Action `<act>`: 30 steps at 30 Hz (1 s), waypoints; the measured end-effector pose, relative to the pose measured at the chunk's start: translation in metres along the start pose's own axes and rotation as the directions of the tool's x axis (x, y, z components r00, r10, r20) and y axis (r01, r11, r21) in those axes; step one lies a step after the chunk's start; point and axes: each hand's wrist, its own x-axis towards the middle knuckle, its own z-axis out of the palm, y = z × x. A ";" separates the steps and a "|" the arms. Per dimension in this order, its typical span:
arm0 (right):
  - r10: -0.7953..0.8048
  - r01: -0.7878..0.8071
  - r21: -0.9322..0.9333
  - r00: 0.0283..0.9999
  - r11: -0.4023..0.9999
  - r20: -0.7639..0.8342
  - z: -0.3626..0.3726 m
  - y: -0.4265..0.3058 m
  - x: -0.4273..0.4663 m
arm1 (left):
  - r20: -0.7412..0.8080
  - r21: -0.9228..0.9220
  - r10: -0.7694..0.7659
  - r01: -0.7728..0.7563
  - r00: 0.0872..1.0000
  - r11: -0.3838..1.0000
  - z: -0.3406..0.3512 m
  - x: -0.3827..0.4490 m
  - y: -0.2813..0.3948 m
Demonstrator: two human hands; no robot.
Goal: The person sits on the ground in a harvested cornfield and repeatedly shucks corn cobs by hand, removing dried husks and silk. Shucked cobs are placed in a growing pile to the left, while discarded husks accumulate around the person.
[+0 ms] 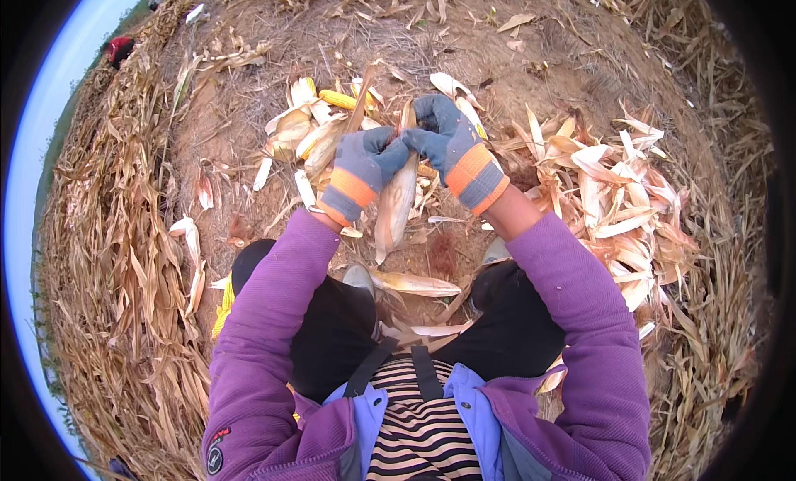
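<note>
Both hands wear grey-blue work gloves with orange-banded cuffs. My left hand (364,170) and my right hand (449,146) meet at the upper end of a corn ear in its dry husk (396,210), fingers pinching the husk there. The ear slants down toward me, its pale husk wrapping the lower part; the gloves hide part of the top. Just beyond my left hand lies a heap of ears (298,123), some in husk, with yellow kernels showing on a bare cob (337,99). Another husked ear (423,284) rests on the soil between my feet.
A pile of stripped husks (622,188) lies to my right. Dry corn stalks (137,257) line the left side, and more stalks (727,108) line the right. Yellow ears (224,310) lie beside my left knee. A person in red (118,50) is far off at upper left.
</note>
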 end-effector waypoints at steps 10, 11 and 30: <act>0.020 -0.019 -0.026 0.999 0.999 0.041 0.004 -0.001 -0.002 | -0.019 0.019 -0.043 0.043 0.999 0.999 -0.001 0.000 -0.014; 0.008 -0.007 -0.033 0.999 0.999 0.037 0.006 -0.003 -0.002 | -0.022 0.031 -0.065 0.066 0.998 0.997 -0.002 0.001 -0.017; 0.005 -0.034 0.131 0.975 0.991 0.220 0.009 -0.023 -0.010 | -0.029 -0.345 -0.198 0.176 0.980 0.922 -0.005 0.008 -0.023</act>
